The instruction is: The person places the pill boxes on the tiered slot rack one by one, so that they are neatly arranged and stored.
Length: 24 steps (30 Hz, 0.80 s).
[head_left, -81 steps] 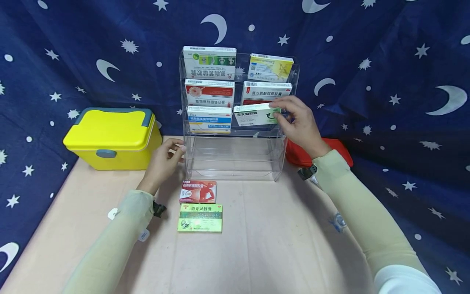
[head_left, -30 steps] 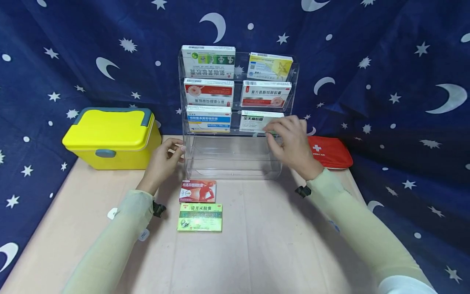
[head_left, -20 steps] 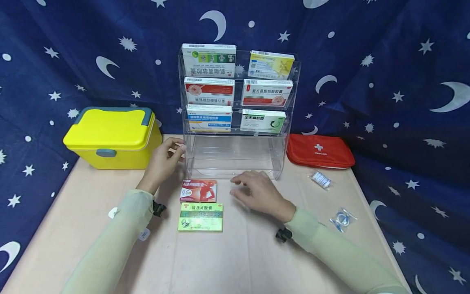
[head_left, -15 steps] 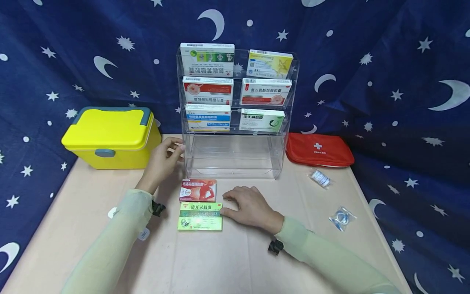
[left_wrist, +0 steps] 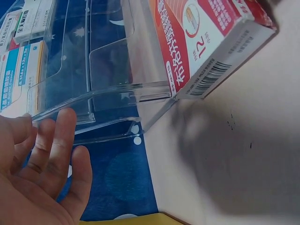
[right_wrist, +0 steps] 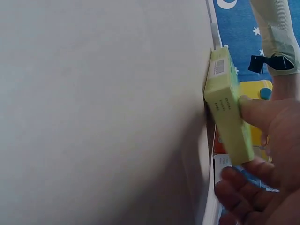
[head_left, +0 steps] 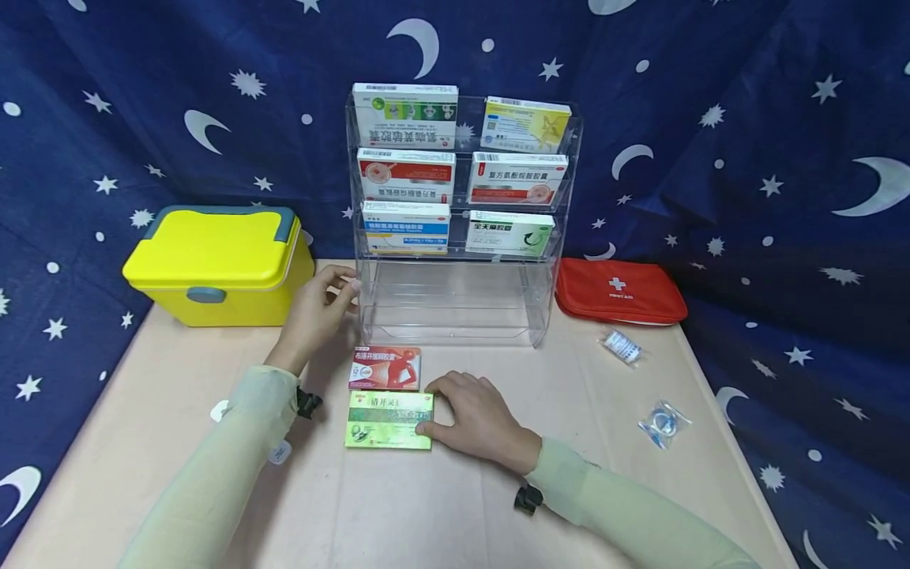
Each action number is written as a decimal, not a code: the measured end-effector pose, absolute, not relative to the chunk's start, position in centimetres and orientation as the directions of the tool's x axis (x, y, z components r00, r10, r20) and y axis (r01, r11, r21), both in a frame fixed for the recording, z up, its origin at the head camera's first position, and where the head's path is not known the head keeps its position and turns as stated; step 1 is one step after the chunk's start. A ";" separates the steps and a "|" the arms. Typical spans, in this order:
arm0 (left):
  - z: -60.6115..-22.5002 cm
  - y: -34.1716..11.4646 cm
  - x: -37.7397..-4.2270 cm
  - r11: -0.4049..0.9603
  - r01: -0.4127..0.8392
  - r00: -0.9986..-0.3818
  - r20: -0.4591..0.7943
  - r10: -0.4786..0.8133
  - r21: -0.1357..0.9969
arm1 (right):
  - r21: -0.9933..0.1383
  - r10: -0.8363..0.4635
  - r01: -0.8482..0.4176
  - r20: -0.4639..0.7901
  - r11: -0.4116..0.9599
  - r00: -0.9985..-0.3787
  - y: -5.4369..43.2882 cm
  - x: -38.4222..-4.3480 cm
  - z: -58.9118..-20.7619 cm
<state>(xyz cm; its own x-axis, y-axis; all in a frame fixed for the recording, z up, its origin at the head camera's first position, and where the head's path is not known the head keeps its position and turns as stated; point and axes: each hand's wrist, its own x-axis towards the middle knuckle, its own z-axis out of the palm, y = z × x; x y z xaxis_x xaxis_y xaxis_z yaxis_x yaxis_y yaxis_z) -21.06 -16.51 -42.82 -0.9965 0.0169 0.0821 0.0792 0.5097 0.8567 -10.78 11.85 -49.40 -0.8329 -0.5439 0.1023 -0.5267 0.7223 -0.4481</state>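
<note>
My right hand (head_left: 478,415) holds the right end of a green medicine box (head_left: 384,423), thumb on its front face and index finger at its upper corner. The box lies on the table; in the right wrist view the thumb meets the green box (right_wrist: 229,108). A red medicine box (head_left: 385,368) lies just above it. With thumb and fingertips, my left hand (head_left: 320,312) pinches the left edge of a clear acrylic rack (head_left: 451,304). In the left wrist view the other fingers (left_wrist: 65,131) are loosely spread. Medicine boxes, including a white-and-green box (head_left: 509,235), fill the upper three tiers in two columns.
A yellow lidded case (head_left: 216,269) stands left of the rack. To its right lie a red first-aid pouch (head_left: 620,292), a small wrapped roll (head_left: 622,348) and a clear bag with a blue item (head_left: 664,424). A starry blue cloth (head_left: 711,158) hangs behind.
My right hand put the white-and-green box into the third tier's right slot and let go. It then came down and left and took hold of the green box. The left hand stayed put.
</note>
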 end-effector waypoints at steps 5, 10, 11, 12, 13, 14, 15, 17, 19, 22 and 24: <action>-42.8 -16.5 -21.0 0.505 0.094 -0.995 0.096 0.021 0.858 | -0.479 -0.547 -0.588 0.241 0.652 -0.802 12.2 -10.8 -49.7; -42.7 -16.3 -21.0 0.509 0.081 -0.996 0.083 0.019 0.857 | -0.469 -0.541 -0.643 0.349 0.606 -0.765 12.3 -11.0 -49.6; -42.7 -16.3 -21.0 0.510 0.080 -0.997 0.081 0.020 0.857 | -0.468 -0.540 -0.649 0.362 0.600 -0.760 12.4 -11.1 -49.6; -42.7 -16.3 -21.0 0.510 0.079 -0.997 0.080 0.020 0.857 | -0.467 -0.539 -0.655 0.373 0.594 -0.755 12.4 -11.1 -49.6; -42.7 -16.3 -21.0 0.508 0.078 -0.997 0.078 0.021 0.858 | -0.466 -0.540 -0.659 0.379 0.590 -0.751 12.5 -11.1 -49.6; -42.7 -16.3 -21.0 0.507 0.078 -0.997 0.077 0.022 0.859 | -0.466 -0.543 -0.663 0.382 0.586 -0.748 12.5 -11.1 -49.6; -42.7 -16.3 -21.1 0.505 0.076 -0.997 0.075 0.022 0.860 | -0.468 -0.544 -0.666 0.386 0.581 -0.745 12.6 -11.1 -49.6; -42.7 -16.3 -21.1 0.507 0.077 -0.997 0.075 0.024 0.859 | -0.482 -0.551 -0.672 0.387 0.562 -0.739 12.7 -11.0 -49.7; -42.7 -16.3 -21.1 0.508 0.077 -0.997 0.075 0.025 0.858 | -0.499 -0.567 -0.683 0.389 0.533 -0.726 12.8 -10.9 -49.8; -42.7 -16.4 -21.0 0.513 0.081 -0.996 0.080 0.024 0.855 | -0.528 -0.602 -0.713 0.405 0.461 -0.688 12.8 -10.8 -49.9; -42.6 -16.3 -21.0 0.513 0.084 -0.996 0.085 0.022 0.854 | -0.534 -0.632 -0.740 0.420 0.408 -0.652 12.8 -10.7 -50.0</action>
